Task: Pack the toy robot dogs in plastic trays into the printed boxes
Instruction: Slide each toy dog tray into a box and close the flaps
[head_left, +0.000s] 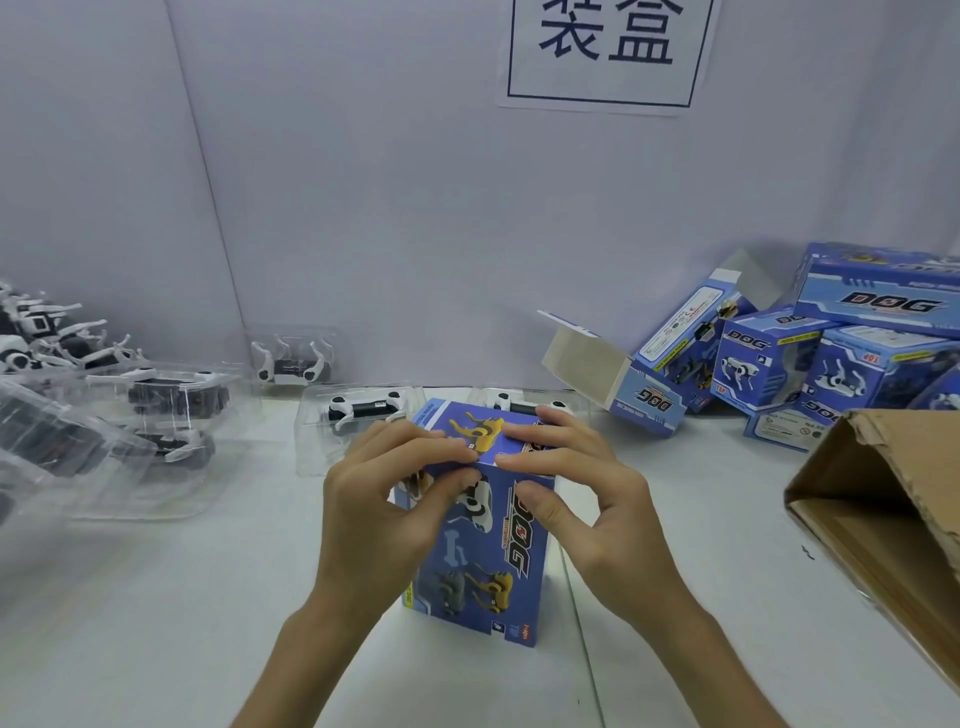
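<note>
A blue printed box (483, 566) stands on end on the white tabletop (182, 597), near the middle of the scene, its front face showing toy dogs and the word DOG. Both hands grip its top end: the left hand (384, 499) lays its fingers over the top from the left with the thumb pressed on the front face, and the right hand (587, 493) does the same from the right, so the top is pinched between fingers and thumbs. Just beyond the box lie two clear plastic trays, the left tray (322, 447) and the right tray (576, 410), each holding a white and black toy robot dog (363, 408). More dogs in trays are piled at the far left (104, 415). At the far right lies a heap of printed boxes (831, 364), with one open box (639, 374) tipped on its side, flap up. A brown cardboard carton (883, 509) gapes at the right edge. A paper sign (608, 52) hangs on the wall.
</note>
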